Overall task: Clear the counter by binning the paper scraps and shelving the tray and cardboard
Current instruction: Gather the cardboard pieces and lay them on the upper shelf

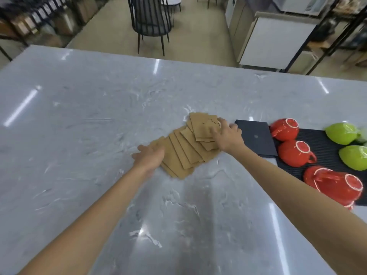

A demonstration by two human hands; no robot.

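Note:
Several brown cardboard sheets (185, 147) lie fanned out in an overlapping row on the grey marble counter (89, 120). My left hand (150, 156) rests flat against the near left end of the fan, fingers spread. My right hand (228, 134) presses on the far right end, fingers over the top sheets, some of which have cut-out edges. Neither hand has lifted a sheet off the counter. A flat dark tray (257, 137) lies just right of my right hand.
A black ribbed mat (321, 147) at the right holds upturned red cups (286, 129) and green cups (341, 132), plus a red pot (335, 184). Beyond the counter's far edge stand a black wire chair (151, 20), a white cabinet (274, 42) and shelving.

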